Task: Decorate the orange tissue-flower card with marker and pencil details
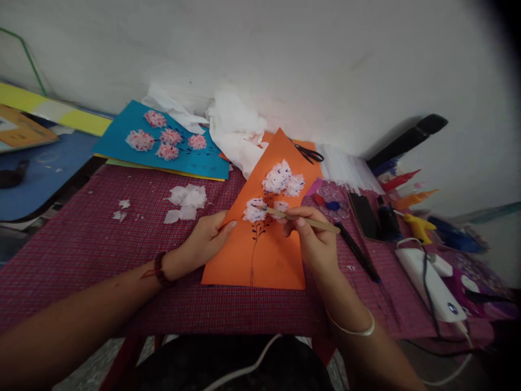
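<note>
An orange paper sheet lies in front of me, bearing a drawn dark stem with leaves and several white tissue-paper flowers flecked with blue. My left hand grips the sheet's left edge, its thumb on top. Between the fingers of my right hand is a thin paintbrush with a tan handle. The brush tip touches the lower left flower. To the right stands a clear palette with red and blue paint.
A blue sheet with pink flowers lies at the back left, near crumpled white tissue. Cut tissue pieces are on the checked cloth. Scissors, a black marker, a phone and a white power strip sit rightward.
</note>
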`<state>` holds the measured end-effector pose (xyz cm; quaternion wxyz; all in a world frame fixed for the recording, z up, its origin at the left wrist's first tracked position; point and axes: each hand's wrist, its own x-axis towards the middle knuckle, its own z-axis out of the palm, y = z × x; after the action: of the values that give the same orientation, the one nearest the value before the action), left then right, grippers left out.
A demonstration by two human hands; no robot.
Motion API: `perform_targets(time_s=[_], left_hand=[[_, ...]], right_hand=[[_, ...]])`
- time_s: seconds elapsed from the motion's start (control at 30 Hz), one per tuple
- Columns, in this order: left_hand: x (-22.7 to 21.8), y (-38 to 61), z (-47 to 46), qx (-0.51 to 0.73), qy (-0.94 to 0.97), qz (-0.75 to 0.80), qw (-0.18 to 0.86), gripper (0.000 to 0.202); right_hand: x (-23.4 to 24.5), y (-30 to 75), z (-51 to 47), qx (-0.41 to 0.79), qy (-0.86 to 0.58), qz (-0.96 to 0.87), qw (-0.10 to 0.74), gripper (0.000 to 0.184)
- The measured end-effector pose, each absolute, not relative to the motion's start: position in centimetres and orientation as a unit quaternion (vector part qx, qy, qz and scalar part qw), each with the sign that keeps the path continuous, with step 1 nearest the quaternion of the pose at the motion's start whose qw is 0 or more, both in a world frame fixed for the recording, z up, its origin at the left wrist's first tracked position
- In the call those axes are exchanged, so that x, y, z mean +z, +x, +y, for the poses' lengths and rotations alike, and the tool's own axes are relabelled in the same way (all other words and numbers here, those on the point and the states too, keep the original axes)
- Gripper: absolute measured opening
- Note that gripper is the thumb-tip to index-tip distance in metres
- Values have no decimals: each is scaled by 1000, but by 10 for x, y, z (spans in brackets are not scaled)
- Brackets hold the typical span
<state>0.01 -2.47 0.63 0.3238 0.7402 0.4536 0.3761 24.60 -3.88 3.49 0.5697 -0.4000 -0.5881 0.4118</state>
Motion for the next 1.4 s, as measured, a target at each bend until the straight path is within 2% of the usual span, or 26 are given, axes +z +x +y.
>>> perform_targets(time_s=[0.2, 0.4, 0.63, 1.13, 1.4], left_hand=[[7, 1, -26, 374, 740, 452, 329, 28], [7, 1, -26, 375, 743, 450, 325, 27], [3, 0, -26, 376, 741, 443, 338, 26], [7, 0, -26, 357, 747, 453, 330, 27], [10, -1, -26, 360, 755, 445, 321, 26]], right_hand=[[38, 250, -36, 392, -399, -545, 625, 10], [36, 249, -36, 396, -418, -573, 584, 13], [39, 252, -33, 370, -416, -540, 631, 9], [39, 249, -37, 389, -428, -563, 591, 13], [40, 249, -36, 392, -426, -552, 600, 13]])
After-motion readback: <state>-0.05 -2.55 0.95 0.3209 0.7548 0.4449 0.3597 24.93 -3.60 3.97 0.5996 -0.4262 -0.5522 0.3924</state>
